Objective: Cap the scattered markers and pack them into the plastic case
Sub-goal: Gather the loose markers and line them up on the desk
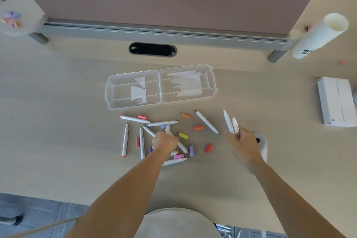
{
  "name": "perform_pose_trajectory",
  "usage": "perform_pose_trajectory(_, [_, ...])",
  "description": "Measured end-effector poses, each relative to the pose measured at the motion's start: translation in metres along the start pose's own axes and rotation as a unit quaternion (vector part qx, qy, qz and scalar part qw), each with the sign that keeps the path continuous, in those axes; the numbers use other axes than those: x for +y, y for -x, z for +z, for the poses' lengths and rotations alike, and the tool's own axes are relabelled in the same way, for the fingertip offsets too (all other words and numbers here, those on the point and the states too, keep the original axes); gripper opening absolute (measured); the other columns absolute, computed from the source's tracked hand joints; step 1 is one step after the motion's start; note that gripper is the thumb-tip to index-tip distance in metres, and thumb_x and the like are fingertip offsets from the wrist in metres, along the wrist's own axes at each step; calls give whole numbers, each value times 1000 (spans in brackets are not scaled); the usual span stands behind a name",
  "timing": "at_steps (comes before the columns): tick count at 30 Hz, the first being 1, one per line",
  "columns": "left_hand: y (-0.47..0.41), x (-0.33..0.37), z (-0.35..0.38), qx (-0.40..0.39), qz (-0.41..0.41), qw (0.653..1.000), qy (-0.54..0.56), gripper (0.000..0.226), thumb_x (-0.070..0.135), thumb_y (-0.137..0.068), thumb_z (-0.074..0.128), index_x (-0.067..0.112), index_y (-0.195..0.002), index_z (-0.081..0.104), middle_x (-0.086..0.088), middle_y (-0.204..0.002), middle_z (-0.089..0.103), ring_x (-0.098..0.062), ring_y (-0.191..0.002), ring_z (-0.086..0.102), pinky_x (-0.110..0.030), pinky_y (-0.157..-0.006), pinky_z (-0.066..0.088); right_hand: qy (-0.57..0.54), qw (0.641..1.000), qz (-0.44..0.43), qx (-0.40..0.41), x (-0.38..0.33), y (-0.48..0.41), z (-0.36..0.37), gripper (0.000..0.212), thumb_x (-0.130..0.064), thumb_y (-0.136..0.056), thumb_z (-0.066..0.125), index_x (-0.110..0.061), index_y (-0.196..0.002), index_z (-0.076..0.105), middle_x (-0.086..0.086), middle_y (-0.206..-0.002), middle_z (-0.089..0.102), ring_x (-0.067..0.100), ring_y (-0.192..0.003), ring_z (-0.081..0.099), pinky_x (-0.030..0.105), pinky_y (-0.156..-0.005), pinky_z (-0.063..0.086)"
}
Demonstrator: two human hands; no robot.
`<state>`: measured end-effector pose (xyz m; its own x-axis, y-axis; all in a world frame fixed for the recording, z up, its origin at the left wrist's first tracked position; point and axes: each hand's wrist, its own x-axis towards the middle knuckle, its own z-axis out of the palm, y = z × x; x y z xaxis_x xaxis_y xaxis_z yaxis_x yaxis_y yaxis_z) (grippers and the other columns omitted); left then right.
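Markers (135, 119) lie scattered on the desk (58, 121) just in front of the open plastic case (111, 91), with loose coloured caps (183, 135) among them. The left hand (164, 142) is on the pile, its fingers curled round 1 marker. The right hand (242, 141), beside the pile, grips 2 white markers (228, 121), fingers closed round their lower ends.

Our pale wooden desk (58, 121) and its clutter.
We see the clear plastic case (135, 91) lying open and flat, white markers (125, 141) and loose coloured caps (183, 135) scattered just before it, and a white box (336, 100) far right.
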<state>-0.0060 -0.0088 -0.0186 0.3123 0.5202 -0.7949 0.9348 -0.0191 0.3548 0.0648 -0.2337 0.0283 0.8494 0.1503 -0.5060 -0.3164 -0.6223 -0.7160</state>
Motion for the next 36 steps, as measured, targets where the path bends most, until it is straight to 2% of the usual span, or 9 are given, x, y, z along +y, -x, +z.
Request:
perform_pose_trajectory(3, [4, 4, -3, -8, 2, 999, 34, 21, 23, -80, 63, 5, -91, 63, -5, -68, 57, -18, -55, 50, -23, -45, 39, 44, 998, 27, -22, 0, -4, 0, 39, -32, -92, 58, -15, -65, 35, -6, -55, 33, 14, -46, 30, 27, -46, 28])
perform_pose_trajectory(8, [15, 8, -33, 8, 38, 999, 31, 26, 27, -88, 47, 7, -76, 58, -5, -66, 56, -21, -60, 53, -28, -57, 42, 84, 995, 23, -41, -16, -37, 18, 22, -28, -94, 48, -15, -77, 54, 5, -70, 62, 22, -58, 54, 37, -56, 49])
perform_pose_trajectory(13, [8, -8, -63, -28, 12, 978, 206, 19, 5, -86, 44, 1, -72, 56, -13, -60, 57, -22, -49, 55, -29, -48, 49, -141, 981, 133, -31, -35, -52, 60, 20, -14, -91, 48, -14, -108, 58, 4, -75, 51, 17, -49, 43, 25, -45, 33])
perform_pose_trajectory(15, [2, -15, -71, 3, 16, 975, 223, 22, 1, -84, 40, 3, -66, 52, -13, -57, 51, -21, -43, 49, -29, -48, 44, -137, 979, 149, -16, -38, -56, 74, 18, -15, -93, 48, -15, -109, 57, -4, -74, 55, 10, -40, 50, 22, -42, 32])
perform_pose_trajectory(20, [-17, -31, -88, 63, 48, 992, 98, 11, 15, -88, 51, 8, -81, 54, -9, -65, 51, -24, -48, 47, -28, -50, 41, 27, 995, 96, 26, -35, -65, 84, 20, -12, -89, 44, -13, -100, 60, 2, -90, 68, 18, -68, 63, 29, -56, 47])
perform_pose_trajectory(25, [-20, -20, -88, 121, 199, 962, -144, 30, 22, -88, 55, 16, -117, 59, -7, -87, 65, -31, -85, 63, -32, -67, 47, 249, 966, 60, 33, -25, -81, 75, 22, -19, -95, 46, -14, -117, 52, 15, -107, 56, 37, -97, 57, 36, -71, 40])
perform_pose_trajectory(29, [-19, 2, -79, 125, 217, 937, -244, 24, 26, -89, 59, 11, -108, 61, -8, -100, 64, -33, -94, 63, -34, -72, 49, 311, 949, 53, 18, -15, -87, 66, 40, -15, -96, 48, -13, -135, 41, 14, -120, 53, 39, -109, 56, 41, -78, 43])
perform_pose_trajectory(32, [-19, 14, -72, 123, 220, 908, -336, 27, 25, -91, 57, 11, -113, 61, -10, -105, 62, -33, -93, 64, -34, -69, 45, 298, 953, 55, 27, -9, -83, 59, 37, -12, -95, 49, -7, -130, 42, 16, -120, 55, 40, -108, 56, 43, -82, 46])
perform_pose_trajectory(36, [-22, 20, -66, 104, 217, 895, -375, 27, 23, -94, 56, 11, -117, 61, -12, -109, 62, -33, -97, 64, -34, -69, 46, 177, 982, 2, 65, -4, -64, 47, 14, -13, -91, 52, -6, -102, 46, 17, -88, 61, 37, -76, 58, 40, -62, 45])
